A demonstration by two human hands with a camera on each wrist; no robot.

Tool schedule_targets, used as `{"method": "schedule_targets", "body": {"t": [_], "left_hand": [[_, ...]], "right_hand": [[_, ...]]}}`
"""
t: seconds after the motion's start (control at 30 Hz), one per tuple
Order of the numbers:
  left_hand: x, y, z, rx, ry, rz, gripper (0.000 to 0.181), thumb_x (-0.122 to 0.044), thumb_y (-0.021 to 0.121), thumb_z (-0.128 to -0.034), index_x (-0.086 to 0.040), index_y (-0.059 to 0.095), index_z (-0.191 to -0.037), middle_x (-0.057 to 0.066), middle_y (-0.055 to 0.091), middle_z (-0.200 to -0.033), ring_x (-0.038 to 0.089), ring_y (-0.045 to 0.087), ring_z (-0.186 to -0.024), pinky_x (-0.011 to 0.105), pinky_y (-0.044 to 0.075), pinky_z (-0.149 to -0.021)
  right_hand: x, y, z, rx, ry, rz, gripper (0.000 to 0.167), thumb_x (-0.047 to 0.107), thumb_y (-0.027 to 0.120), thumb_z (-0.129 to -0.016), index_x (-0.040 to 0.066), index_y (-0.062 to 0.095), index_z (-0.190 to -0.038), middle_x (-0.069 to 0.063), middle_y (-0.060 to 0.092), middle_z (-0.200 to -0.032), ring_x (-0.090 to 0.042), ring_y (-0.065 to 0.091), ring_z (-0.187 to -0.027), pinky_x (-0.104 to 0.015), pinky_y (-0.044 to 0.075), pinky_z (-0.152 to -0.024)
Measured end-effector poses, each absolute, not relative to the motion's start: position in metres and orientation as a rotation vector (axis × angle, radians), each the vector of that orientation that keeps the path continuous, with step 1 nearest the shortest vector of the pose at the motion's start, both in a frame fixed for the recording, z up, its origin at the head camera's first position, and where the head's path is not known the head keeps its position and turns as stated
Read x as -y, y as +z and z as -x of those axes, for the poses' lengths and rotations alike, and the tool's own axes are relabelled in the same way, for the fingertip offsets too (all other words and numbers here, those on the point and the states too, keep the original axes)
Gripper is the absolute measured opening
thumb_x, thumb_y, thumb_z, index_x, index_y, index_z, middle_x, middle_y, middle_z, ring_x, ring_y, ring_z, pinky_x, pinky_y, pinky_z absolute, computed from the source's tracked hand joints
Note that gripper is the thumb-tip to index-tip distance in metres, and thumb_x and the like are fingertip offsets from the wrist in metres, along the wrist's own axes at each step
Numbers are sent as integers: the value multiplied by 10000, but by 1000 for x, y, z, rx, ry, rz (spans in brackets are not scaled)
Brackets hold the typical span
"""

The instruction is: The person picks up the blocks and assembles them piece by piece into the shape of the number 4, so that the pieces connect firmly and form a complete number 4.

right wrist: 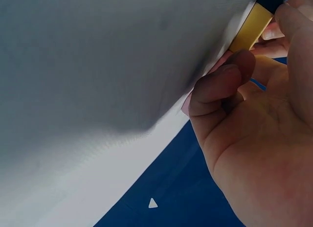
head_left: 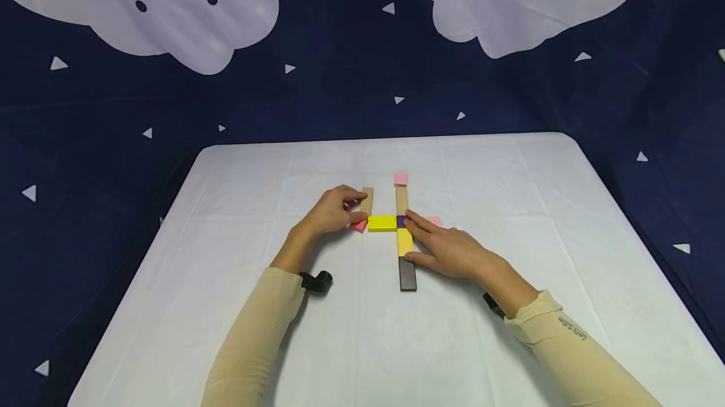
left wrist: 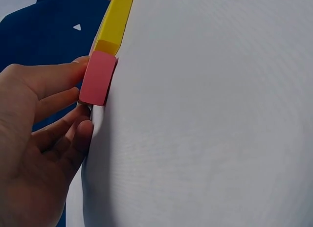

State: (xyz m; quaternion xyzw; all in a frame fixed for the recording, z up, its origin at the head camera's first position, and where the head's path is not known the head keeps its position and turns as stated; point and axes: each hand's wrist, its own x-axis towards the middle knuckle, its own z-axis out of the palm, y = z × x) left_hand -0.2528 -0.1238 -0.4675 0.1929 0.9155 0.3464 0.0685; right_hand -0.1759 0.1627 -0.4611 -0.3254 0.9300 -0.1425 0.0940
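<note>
A cross of flat blocks lies on the white cloth. My left hand is at its left end, thumb by a pink-red block and forefinger at the left edge of a tan block; whether it pinches either is unclear. A bright yellow block runs between the pink-red block and a purple block. My right hand lies across from the right, fingertips on the purple block, thumb touching near the joint of a golden-yellow block and a dark block.
Above the purple block extends another tan block, with a light pink block at its far end. A second light pink block sits partly behind the right fingers. The table ends at a dark blue patterned backdrop.
</note>
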Motion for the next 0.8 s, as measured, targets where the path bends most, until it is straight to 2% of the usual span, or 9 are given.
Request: {"method": "schedule_targets", "body": {"t": [0.27,0.53,0.8], "left_hand": [[124,-467,252,-2757,1049,-577,500,-251,773,-816,-114,637,-1277,45,607,-1151,184,561,-945,313,475,-842],[125,-468,250,-2743,1115,-578,340,-237,657,-918,-102,662,-1230,46,624,-1121,180,575,-931,319,478,-832],[125,-468,249,-2756,1156,-547,314,-289,604,-951,-109,680,-1198,41,631,-1106,182,572,-925,335,471,-827]], "right_hand": [[-163,-462,176,-2758,-426,972,758,597,486,-928,159,301,-1518,15,150,-1593,-291,546,-1182,-522,477,-860],[-163,-462,176,-2768,-423,967,756,595,493,-926,161,307,-1516,21,158,-1592,-299,555,-1168,-527,479,-845],[-163,-462,175,-2760,-423,966,758,597,490,-926,160,307,-1517,24,148,-1594,-290,548,-1181,-522,472,-863]]}}
